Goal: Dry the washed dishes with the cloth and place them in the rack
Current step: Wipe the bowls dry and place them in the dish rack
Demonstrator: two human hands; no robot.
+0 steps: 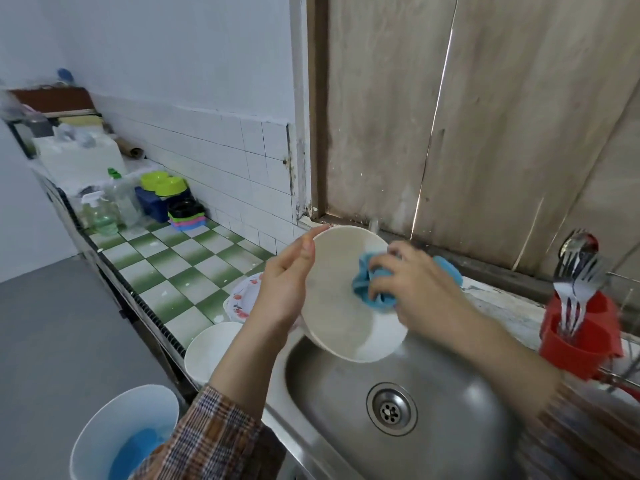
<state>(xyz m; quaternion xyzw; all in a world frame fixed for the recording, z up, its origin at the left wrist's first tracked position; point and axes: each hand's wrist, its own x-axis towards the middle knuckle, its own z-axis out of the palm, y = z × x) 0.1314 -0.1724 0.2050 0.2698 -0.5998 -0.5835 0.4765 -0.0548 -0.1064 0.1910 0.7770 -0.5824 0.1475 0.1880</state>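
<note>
- Blue cloth (367,287): bunched, gripped in the curled fingers of the right hand (415,282), pressed against the inner face of the white dish (332,317).
- White dish: tilted, held above the steel sink (467,403) between both hands, with the cloth right of its centre.
- Left hand (284,285): fingers nearly straight, palm against the dish's left rim, one fingertip along the top edge.
- Red cutlery holder (578,341): right of the sink, forks (571,292) standing upright inside; wire rack (628,341) partly seen beside it, blurred.
- Left of the sink: white bowl (211,351) and floral plate (242,296) on a green-and-white checked counter (180,268).
- Lower left: white bucket (104,427) with something blue inside.
</note>
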